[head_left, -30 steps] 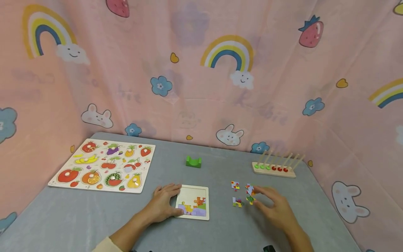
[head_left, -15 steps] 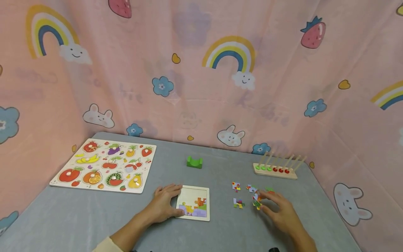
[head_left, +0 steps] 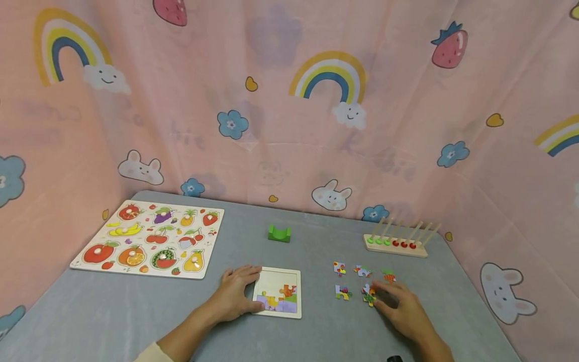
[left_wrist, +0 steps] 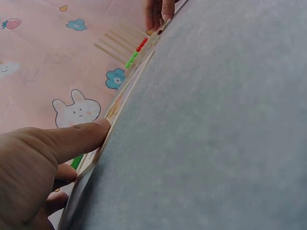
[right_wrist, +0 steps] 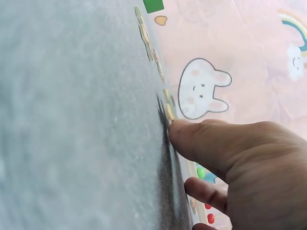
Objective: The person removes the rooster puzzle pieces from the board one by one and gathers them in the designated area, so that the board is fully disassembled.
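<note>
My left hand (head_left: 232, 294) grips the left side of a small square wooden puzzle tray (head_left: 277, 278), its thumb at the near corner. Some jigsaw pieces fill the tray's lower part; its upper part is bare wood. In the left wrist view the thumb (left_wrist: 88, 139) presses the tray's edge. To the right, my right hand (head_left: 404, 309) pinches a colourful jigsaw piece (head_left: 368, 295) low at the table, between thumb and forefinger. Loose pieces lie around it: one with a yellow part (head_left: 339, 268), a purple one (head_left: 362, 271), an orange-green one (head_left: 388, 275) and another (head_left: 343, 292).
A large fruit peg puzzle board (head_left: 154, 241) lies at the left. Towards the back stand a green block with a curved notch (head_left: 279, 233) and a wooden peg rack (head_left: 394, 245) with green and red beads. A pink patterned curtain (head_left: 271, 166) closes off the back.
The right hand has moved the jigsaw piece slightly right and nearer, lowering it from a tilt to flat. This uncovers the pieces behind it. The left hand stays on the tray.
</note>
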`<state>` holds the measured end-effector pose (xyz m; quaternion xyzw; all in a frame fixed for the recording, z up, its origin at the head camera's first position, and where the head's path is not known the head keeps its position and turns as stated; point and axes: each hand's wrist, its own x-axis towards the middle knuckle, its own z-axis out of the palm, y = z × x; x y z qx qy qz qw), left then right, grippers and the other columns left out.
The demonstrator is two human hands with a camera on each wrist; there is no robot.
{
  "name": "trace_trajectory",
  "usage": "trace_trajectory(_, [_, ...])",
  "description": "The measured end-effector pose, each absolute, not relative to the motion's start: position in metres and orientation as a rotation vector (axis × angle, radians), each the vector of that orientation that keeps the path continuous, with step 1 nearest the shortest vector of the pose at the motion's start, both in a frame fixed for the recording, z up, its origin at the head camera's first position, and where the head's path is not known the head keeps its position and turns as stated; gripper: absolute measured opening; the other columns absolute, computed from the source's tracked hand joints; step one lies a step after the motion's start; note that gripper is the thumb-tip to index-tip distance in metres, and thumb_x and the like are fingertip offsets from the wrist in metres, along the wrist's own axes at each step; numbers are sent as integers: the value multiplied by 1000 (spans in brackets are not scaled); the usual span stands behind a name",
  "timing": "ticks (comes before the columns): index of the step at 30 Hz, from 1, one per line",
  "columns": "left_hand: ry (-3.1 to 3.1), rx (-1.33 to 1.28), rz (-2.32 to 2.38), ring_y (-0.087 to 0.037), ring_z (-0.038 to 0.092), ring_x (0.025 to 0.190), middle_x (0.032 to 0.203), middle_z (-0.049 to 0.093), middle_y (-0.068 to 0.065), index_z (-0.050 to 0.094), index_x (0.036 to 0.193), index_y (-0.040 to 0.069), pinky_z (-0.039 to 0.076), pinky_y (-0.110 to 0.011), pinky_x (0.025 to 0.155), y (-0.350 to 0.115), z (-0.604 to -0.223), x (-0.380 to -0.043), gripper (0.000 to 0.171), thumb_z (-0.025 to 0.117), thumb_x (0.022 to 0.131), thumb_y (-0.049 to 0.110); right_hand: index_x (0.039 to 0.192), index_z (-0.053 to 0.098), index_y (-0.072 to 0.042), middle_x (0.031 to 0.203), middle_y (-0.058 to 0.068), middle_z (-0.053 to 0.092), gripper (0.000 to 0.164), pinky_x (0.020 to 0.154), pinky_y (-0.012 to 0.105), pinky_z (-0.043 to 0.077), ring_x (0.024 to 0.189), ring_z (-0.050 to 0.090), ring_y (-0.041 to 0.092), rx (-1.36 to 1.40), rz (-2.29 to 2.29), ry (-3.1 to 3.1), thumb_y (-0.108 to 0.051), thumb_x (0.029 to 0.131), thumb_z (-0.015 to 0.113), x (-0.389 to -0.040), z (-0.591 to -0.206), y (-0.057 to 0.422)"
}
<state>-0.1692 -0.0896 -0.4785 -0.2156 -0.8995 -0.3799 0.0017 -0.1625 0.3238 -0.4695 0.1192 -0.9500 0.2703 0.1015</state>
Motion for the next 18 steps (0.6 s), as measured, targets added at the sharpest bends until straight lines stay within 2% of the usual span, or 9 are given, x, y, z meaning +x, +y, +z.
trace_trajectory(11, [-2819, -678, -1188, -37, 35, 134, 138, 51, -13, 58, 127, -8, 12, -64, 103, -90, -478, -169, 74, 88, 68, 25, 118, 68, -4, 114, 12, 65, 42, 90, 58, 40, 110, 56, 37, 340, 745, -2827, -12, 79, 79, -163, -468, 324])
trace_trajectory(18, [-2833, -684, -1190, -37, 34, 134, 139, 50, -13, 58, 128, -8, 11, -64, 103, -90, -479, -169, 75, 88, 69, 27, 119, 66, -1, 110, 9, 68, 43, 85, 54, 44, 101, 60, 31, 412, 758, -2691, -8, 79, 79, -159, -450, 319])
